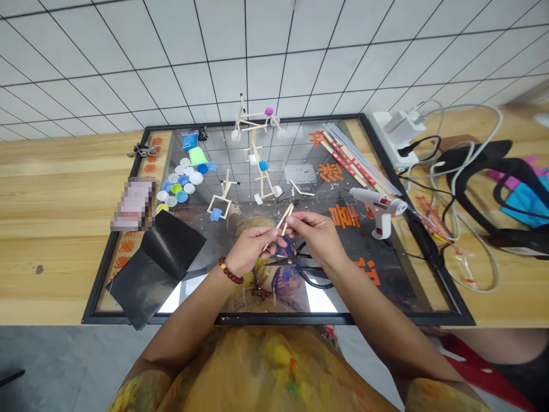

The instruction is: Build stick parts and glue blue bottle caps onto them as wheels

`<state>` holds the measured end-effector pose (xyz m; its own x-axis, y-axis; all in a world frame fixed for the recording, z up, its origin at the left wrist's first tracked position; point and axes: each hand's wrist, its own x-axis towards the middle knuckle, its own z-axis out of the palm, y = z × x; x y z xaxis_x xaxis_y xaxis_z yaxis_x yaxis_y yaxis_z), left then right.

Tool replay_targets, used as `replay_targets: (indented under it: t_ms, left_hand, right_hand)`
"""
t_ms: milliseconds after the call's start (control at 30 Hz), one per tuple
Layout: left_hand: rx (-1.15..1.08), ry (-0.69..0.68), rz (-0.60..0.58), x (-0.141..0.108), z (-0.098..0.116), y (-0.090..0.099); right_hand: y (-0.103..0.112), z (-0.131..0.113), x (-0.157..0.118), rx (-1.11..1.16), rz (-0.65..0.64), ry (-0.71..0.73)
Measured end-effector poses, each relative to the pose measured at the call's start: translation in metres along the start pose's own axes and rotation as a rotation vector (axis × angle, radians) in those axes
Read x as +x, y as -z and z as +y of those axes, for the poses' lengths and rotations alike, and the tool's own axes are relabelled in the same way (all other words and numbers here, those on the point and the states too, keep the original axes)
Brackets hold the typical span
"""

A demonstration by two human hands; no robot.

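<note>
Over the middle of the dark board, my left hand (251, 247) is closed on a thin wooden stick (281, 220). My right hand (315, 232) pinches a second, shorter-looking stick (285, 226), and the two sticks lie side by side with their upper ends close together. Just below the hands, a pair of black-handled scissors (315, 269) rests on the board. Beyond them stand small stick figures: one with a blue square piece (215, 214), one with a blue round piece (263, 165), and a wheeled one with a magenta piece (269, 111).
Several bottle caps (181, 196) and a phone (134, 203) lie at left, near black sheets (171, 240). To the right are a white glue gun (380, 207), long sticks in plastic (355, 157), a power strip (392, 137) and tangled cables. A tiled wall (223, 46) rises behind.
</note>
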<state>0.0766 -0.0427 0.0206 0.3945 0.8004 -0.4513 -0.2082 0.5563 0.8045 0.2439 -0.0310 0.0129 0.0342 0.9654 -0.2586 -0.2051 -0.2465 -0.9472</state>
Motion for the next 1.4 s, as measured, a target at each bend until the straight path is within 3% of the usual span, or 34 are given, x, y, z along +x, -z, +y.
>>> replay_targets:
  t_ms: [167, 267, 400, 700, 1100, 1200, 1300, 1400]
  left_hand:
    - [0.003, -0.016, 0.043, -0.004, 0.000, -0.003]
    - [0.003, -0.027, 0.049, -0.004, 0.001, -0.004]
    - [0.001, -0.049, 0.044, -0.003, -0.001, -0.005]
    - [0.014, -0.080, 0.044, -0.003, -0.004, -0.004]
    - [0.180, -0.083, 0.063, -0.006, -0.001, 0.002]
    - [0.170, -0.120, 0.082, -0.007, -0.001, 0.001]
    - [-0.034, -0.214, 0.235, -0.009, -0.002, -0.003]
    - [-0.219, -0.078, 0.201, -0.011, -0.002, -0.007]
  right_hand:
    - [-0.005, 0.004, -0.003, 0.009, 0.085, 0.075]
    - [-0.009, 0.006, -0.005, 0.081, 0.110, 0.049]
    - [-0.013, 0.006, -0.007, 0.179, 0.103, -0.008]
    - [-0.012, 0.007, -0.008, 0.187, 0.113, 0.006]
    - [-0.002, 0.000, -0.007, 0.052, 0.067, 0.084]
    - [0.004, -0.002, -0.013, -0.047, 0.069, 0.254]
    - [0.012, -0.005, -0.024, -0.336, 0.145, 0.645]
    - [0.022, -0.006, -0.033, -0.657, 0.055, 1.023]
